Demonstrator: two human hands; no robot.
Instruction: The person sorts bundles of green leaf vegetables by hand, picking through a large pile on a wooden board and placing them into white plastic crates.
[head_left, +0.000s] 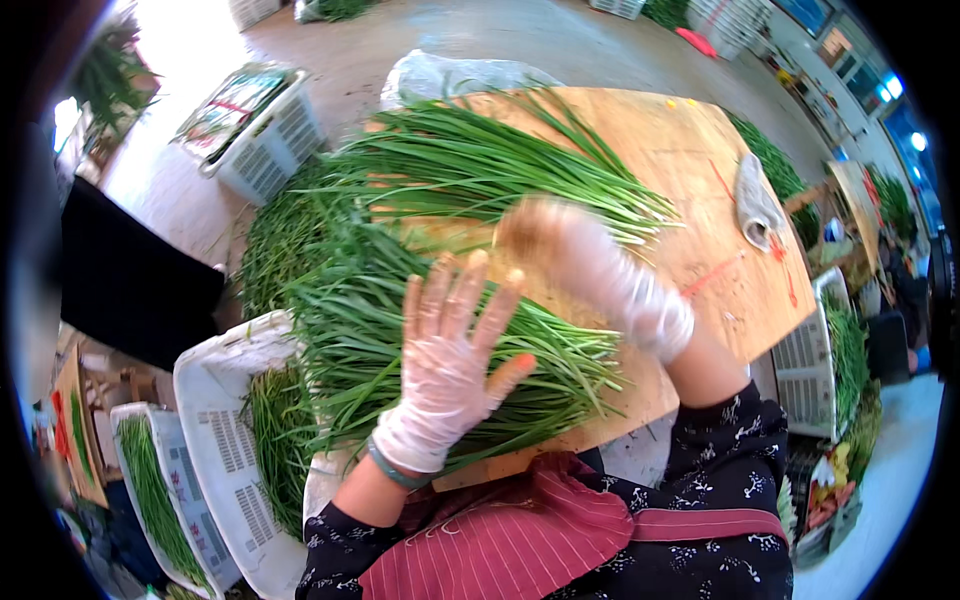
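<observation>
My left hand (451, 356), in a thin clear glove, lies with fingers spread over a near heap of garlic chives (360, 330). The pale stem ends of this heap point right. My right hand (562, 236), gloved as well, is blurred by motion above the board between the two heaps. Its fingers are too smeared to show whether they hold anything. Beyond it, a second heap of garlic chives (480, 157) spreads across the wooden tabletop (645, 135), white ends also to the right.
A grey cloth sleeve (754, 199) and red ties (712, 276) lie at the tabletop's right. White plastic crates (225, 420) stand at the left, one holding chives. Another crate (262, 157) stands farther back, near cut greens (277, 247) on the floor. A person's dark-clad leg (135, 270) is at left.
</observation>
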